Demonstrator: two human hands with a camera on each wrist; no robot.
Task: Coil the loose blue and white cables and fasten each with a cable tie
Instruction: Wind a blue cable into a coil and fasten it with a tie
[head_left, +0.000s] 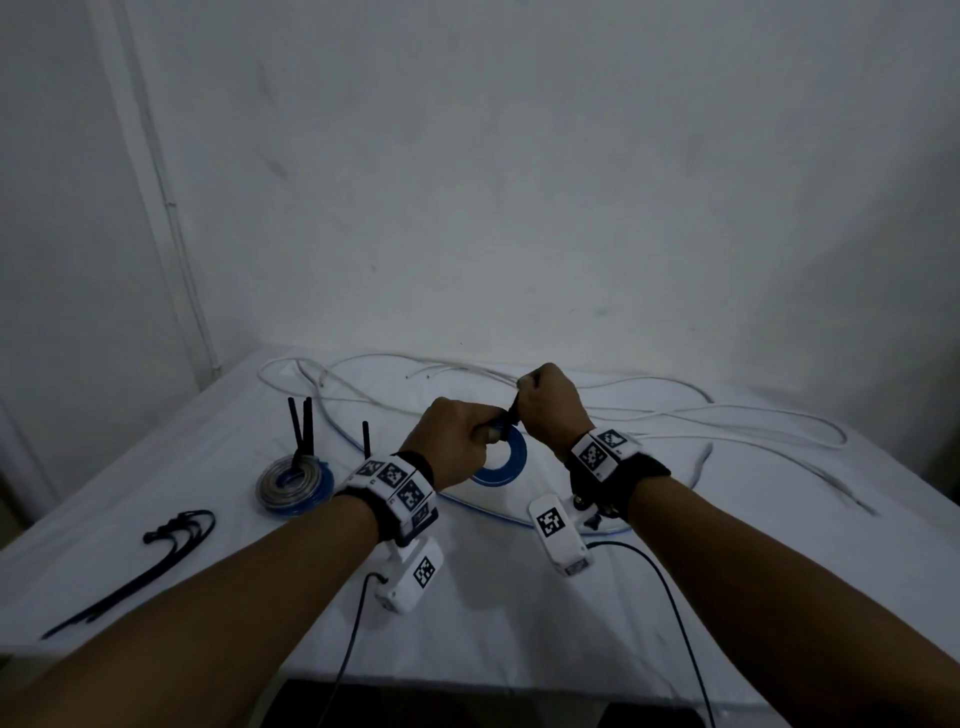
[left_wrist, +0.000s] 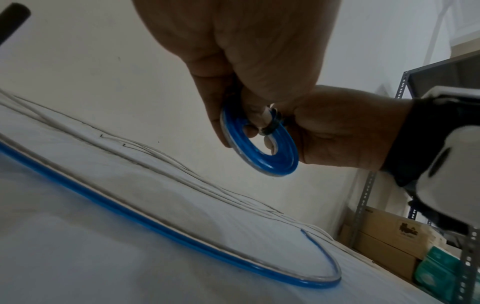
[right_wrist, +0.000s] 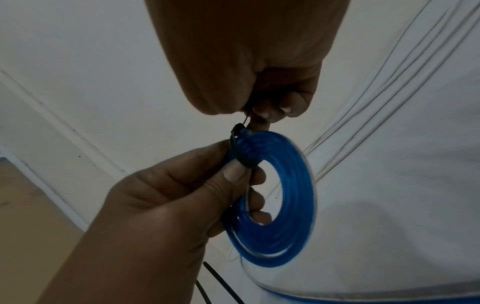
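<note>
nearest the camera are the two forearms, each wearing a marker-tagged wrist camera, reaching out over a white-covered counter (head_left: 675, 597). the left hand (head_left: 457, 441) is clamped on a small blue coil (head_left: 501, 460), thumb on its face and fingers through the hole, probably to keep the turns stacked flat while they get bound. the right hand (head_left: 550, 408) is clenched just above it, pinching the tail of a black cable tie (right_wrist: 240, 151) that already loops across the coil's band; the grip suits pulling the strap tight, with the left hand bracing against the pull.

a loose blue cable (left_wrist: 161, 228) curves along the counter below the hands, and the white cables (head_left: 675, 415) sprawl uncoiled at the far side, so they look still to be done. to the left sits a finished coil bundle (head_left: 296, 483) with black tie tails sticking up, and spare ties (head_left: 156, 551) lie near the left edge. no containers show on the counter; cardboard boxes (left_wrist: 384, 232) sit beyond it in the left wrist view, contents hidden.
</note>
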